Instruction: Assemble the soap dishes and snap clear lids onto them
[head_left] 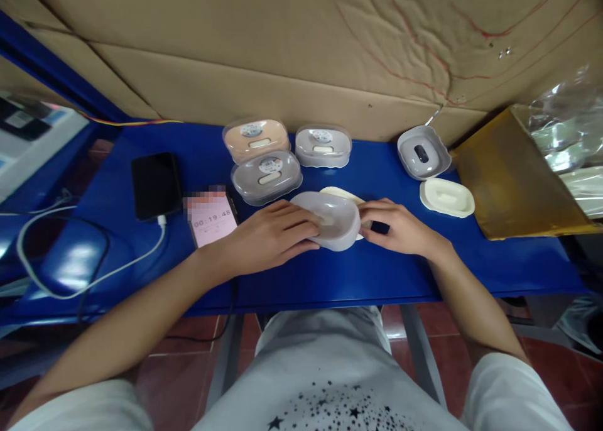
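A translucent greyish oval cover (pixel 340 230) is tilted over the blue table, between my two hands. My left hand (pixel 277 233) has its fingers closed on the cover's left side, some of them reaching over its inner face. At the cover's right edge, my right hand (pixel 393 225) pinches with thumb and fingers; whether they grip the cover or the cream piece behind it is hard to see. That cream oval piece (pixel 342 194) is partly hidden behind the cover.
Three lidded boxes, peach (pixel 257 143), grey (pixel 266 178) and light grey (pixel 323 147), stand at the back. Right of them are a grey tray (pixel 423 154), a cream piece (pixel 447 197) and a carton (pixel 494 173). A phone (pixel 211 217) and a cabled black device (pixel 155 186) lie left.
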Motion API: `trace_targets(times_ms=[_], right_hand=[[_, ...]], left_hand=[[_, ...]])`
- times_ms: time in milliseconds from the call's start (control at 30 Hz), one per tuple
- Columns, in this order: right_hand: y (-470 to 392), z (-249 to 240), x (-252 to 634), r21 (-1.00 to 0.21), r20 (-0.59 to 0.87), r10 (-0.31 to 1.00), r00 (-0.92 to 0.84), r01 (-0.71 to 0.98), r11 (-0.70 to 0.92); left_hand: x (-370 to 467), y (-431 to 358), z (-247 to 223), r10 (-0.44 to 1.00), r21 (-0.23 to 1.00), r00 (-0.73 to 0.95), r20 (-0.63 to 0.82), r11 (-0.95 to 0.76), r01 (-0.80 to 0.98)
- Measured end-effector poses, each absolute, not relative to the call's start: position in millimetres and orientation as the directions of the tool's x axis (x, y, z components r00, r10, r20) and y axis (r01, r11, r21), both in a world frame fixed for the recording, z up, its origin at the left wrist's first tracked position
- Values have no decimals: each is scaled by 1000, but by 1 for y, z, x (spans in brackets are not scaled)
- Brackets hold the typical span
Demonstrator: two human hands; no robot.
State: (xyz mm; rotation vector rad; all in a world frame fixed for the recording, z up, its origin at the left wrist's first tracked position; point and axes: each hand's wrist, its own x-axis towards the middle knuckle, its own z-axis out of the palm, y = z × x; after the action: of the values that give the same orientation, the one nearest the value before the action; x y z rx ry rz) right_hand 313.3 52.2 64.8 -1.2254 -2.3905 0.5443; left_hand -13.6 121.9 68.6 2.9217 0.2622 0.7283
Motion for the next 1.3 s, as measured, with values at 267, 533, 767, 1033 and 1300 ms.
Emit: trace_targets(times_ms=[267,533,767,1033,1300], right_hand=[[40,64,286,-381,436,766,-472,675,632],[47,61,304,-434,406,804,-435,682,589],[40,66,313,-455,200,839,-507,710,537],[40,57,295,-469,158,790,-592,659,588],[46,50,293,-318,236,781,-579,713,625]], left_hand=[[0,124,55,189,-26,831,523,-971,238],[0,127,50,244,-26,812,530,-952,304],[-1,127,43,267,12,858,439,-956,292],[-9,135,39,301,138,902,309,-953,270],[-14,145,41,272,149,894,355,-961,233]])
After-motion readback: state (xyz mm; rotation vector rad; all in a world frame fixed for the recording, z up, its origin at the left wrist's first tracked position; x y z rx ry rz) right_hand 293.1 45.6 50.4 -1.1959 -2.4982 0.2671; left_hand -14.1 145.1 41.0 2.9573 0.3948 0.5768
